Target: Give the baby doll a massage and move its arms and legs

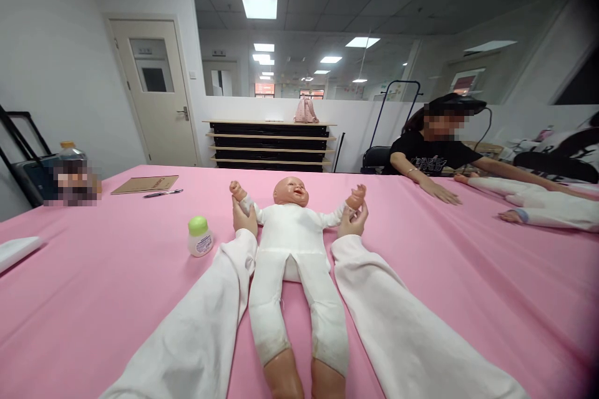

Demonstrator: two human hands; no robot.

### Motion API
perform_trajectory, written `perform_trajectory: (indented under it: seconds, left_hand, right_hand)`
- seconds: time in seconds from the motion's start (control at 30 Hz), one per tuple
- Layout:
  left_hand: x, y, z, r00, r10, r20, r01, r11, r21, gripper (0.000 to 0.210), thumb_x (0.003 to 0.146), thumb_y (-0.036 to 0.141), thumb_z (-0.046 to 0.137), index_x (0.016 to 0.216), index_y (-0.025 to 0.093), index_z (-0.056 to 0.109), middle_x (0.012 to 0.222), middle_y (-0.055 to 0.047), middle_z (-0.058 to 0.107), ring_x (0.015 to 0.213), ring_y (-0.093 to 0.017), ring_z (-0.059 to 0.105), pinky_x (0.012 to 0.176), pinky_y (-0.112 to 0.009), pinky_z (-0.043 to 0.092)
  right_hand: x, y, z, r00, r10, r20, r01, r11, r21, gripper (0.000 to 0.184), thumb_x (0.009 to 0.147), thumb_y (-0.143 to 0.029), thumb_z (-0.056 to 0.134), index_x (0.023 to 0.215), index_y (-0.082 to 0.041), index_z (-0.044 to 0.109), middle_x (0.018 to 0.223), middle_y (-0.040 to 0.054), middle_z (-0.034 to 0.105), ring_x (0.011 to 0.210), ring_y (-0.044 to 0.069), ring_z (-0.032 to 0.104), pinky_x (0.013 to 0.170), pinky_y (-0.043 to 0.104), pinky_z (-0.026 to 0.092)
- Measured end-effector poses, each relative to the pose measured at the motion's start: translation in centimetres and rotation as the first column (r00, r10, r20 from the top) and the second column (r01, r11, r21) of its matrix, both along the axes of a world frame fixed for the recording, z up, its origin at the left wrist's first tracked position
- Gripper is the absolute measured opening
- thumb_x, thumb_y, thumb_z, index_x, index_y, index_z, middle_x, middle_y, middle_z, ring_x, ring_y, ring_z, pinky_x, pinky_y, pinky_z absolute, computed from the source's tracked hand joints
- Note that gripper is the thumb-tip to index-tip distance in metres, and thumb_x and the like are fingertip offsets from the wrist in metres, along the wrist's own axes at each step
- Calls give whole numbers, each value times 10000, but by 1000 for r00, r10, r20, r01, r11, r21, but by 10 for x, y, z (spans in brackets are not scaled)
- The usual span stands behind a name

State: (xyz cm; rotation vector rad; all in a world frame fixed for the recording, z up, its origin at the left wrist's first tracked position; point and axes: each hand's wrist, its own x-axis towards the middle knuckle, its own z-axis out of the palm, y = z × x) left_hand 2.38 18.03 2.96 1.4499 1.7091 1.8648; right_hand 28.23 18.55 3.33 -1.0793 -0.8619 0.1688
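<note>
A baby doll [291, 230] with a white cloth body lies on its back on the pink tablecloth [140, 299], head away from me and legs toward me. Both its arms are raised out to the sides. My left hand [244, 218] is closed around the doll's forearm on the left, just below its small hand. On the other side, my right hand [354, 219] grips the doll's other forearm near the wrist. The far fingers of both hands are partly hidden behind the doll's arms. White sleeves cover my arms on either side of the doll.
Left of the doll stands a small bottle [199, 237] with a green cap. Farther back lie a pen [163, 193] and a brown notebook [146, 184]. At the right, a person [430, 146] in black reaches across the table beside another doll [552, 202].
</note>
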Motion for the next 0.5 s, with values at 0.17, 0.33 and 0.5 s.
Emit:
perform_trajectory:
  seconds: [0.17,0.33,0.5]
  left_hand:
    - [8,-2,4,977,-103,-186,103,995,-9,695,776,252,488,1394,231,172,1257,-73,473,1119,-229,469,925,-356,391]
    - [12,-3,5,851,-213,-480,213,975,-56,623,755,120,415,1349,275,310,1229,-31,501,1119,-218,426,962,-384,336]
    - [14,-8,9,785,-237,-573,188,971,-146,678,668,10,398,1242,366,463,1232,28,507,1048,-230,425,896,-378,380]
  right_hand:
    - [-28,-17,13,791,87,606,-159,985,67,424,800,-232,418,1220,-207,465,1184,95,507,1095,217,484,893,405,428]
    - [-43,-25,17,457,123,881,-232,973,-15,377,832,-164,364,1140,-254,561,1145,66,545,1075,215,482,917,414,394]
    - [-41,-25,17,337,134,932,-241,969,-52,383,829,-141,386,1139,-287,557,1189,47,534,1127,211,450,952,440,345]
